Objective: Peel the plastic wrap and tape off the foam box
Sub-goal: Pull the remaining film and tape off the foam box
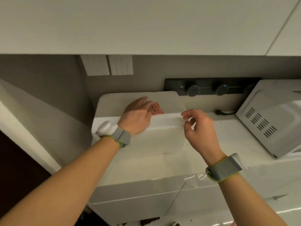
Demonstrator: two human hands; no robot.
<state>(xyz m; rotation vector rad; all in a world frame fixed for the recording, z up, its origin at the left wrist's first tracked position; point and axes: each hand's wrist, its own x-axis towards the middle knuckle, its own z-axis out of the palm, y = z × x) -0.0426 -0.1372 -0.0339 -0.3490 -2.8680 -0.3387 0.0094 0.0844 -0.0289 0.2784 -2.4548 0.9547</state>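
Left hand (138,115): flat on foam box (164,97), fingers straight, touching pink label (156,108).
Right hand (199,128): at 3 o'clock, pinching clear tape (169,122).
Label print: too blurred to read.

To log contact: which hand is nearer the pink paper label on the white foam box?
Left. The left hand rests against the pink paper label; the right hand pinches clear plastic wrap farther right.

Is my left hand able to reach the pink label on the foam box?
Probably yes: the left hand rests on the foam box lid against the pink label, nothing between; the right hand pinches tape off to the side.
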